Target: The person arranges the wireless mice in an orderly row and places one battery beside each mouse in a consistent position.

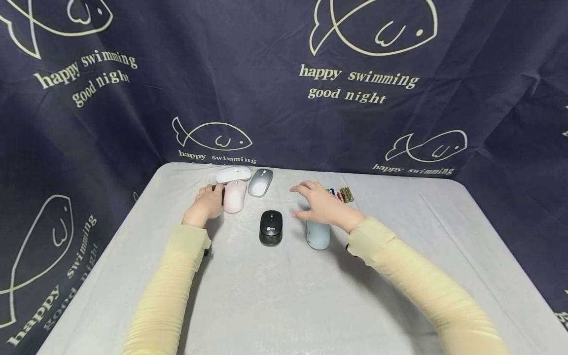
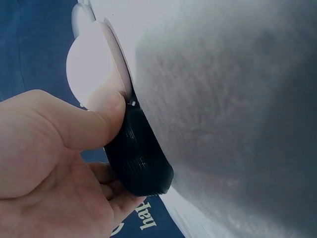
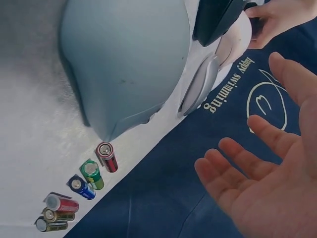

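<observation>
At the far left of the table, my left hand [image 1: 204,204] pinches a black computer mouse [image 2: 138,153] with ribbed sides, thumb on one side and fingers on the other. Right against this mouse is a pink mouse [image 1: 234,196]. My right hand [image 1: 324,204], fingers spread and holding nothing, hovers over a light blue mouse [image 1: 318,235] and hides its far part in the head view. Between the two hands sits a second black mouse [image 1: 271,227] with a small logo.
Behind the pink mouse lie a white mouse [image 1: 232,174] and a grey mouse [image 1: 260,182]. Several batteries [image 1: 345,195] lie beyond the right hand. A dark blue curtain [image 1: 284,98] with fish drawings hangs along the back edge of the white-covered table [image 1: 284,301].
</observation>
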Motion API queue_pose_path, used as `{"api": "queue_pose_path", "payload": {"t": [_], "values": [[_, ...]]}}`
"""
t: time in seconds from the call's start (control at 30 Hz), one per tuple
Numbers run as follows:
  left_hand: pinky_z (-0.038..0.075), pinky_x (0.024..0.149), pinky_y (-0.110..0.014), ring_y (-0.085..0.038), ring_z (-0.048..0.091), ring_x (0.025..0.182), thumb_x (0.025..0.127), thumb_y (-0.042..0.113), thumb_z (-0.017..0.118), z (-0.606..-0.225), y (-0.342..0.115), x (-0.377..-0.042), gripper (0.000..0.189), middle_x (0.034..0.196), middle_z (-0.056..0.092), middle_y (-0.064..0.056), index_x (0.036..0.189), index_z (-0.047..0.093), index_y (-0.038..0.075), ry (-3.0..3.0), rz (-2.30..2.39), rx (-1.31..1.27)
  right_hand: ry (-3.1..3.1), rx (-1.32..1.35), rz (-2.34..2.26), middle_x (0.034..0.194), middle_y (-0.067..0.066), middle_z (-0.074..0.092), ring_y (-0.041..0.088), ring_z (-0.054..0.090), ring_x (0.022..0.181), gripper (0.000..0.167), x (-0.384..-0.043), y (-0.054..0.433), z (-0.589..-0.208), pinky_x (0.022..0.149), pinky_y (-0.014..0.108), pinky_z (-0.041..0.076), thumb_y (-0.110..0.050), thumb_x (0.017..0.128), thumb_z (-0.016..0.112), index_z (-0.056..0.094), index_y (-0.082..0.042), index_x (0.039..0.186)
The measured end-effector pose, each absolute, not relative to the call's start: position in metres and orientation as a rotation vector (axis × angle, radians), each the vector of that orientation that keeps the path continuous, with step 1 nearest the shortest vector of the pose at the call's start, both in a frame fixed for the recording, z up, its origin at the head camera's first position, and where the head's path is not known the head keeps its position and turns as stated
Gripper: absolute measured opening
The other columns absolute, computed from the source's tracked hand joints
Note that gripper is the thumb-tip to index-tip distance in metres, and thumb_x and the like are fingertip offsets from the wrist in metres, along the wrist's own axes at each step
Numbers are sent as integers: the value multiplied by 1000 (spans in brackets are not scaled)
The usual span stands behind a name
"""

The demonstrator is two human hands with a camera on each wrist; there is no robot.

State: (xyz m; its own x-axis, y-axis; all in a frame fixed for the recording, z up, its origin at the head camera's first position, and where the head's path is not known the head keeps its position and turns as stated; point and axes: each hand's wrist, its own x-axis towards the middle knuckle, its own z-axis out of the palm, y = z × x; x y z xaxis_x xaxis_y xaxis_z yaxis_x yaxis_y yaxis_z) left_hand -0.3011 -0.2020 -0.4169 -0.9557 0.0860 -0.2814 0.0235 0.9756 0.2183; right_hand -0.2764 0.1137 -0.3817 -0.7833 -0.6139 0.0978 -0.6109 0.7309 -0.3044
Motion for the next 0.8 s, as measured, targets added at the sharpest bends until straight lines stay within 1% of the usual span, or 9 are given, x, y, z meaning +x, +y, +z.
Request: {"api": "queue_pose_path", "payload": {"t": [0.13, 0.4, 0.63, 0.8], "values": [[20, 110, -58, -52, 16, 135, 92, 11, 49, -417, -202, -301, 64, 146, 14, -38, 146, 18, -3, 2831, 314, 78, 2940, -1028, -516, 130, 15, 49, 35, 45, 120, 60, -282, 106, -381, 103, 47, 37, -36, 81, 72, 51, -11, 132], [20, 110, -58, -52, 17, 135, 91, 11, 51, -416, -202, -302, 66, 146, 16, -38, 146, 18, -3, 2834, 316, 76, 2988, -969, -490, 131, 11, 49, 33, 47, 120, 62, -295, 90, -378, 101, 45, 40, -41, 81, 70, 51, -14, 133], [20, 110, -58, -51, 17, 135, 91, 12, 51, -415, -202, -302, 66, 146, 15, -38, 146, 18, -3, 2828, 306, 81, 3013, -966, -467, 133, 11, 49, 31, 45, 124, 64, -306, 75, -378, 103, 43, 38, -44, 81, 69, 50, -12, 134], [19, 111, -57, -51, 16, 135, 92, 12, 51, -414, -201, -301, 66, 146, 15, -37, 146, 17, -3, 2825, 316, 78, 3011, -952, -493, 132, 12, 50, 32, 47, 118, 65, -310, 66, -377, 99, 44, 41, -43, 82, 68, 48, -10, 135]]}}
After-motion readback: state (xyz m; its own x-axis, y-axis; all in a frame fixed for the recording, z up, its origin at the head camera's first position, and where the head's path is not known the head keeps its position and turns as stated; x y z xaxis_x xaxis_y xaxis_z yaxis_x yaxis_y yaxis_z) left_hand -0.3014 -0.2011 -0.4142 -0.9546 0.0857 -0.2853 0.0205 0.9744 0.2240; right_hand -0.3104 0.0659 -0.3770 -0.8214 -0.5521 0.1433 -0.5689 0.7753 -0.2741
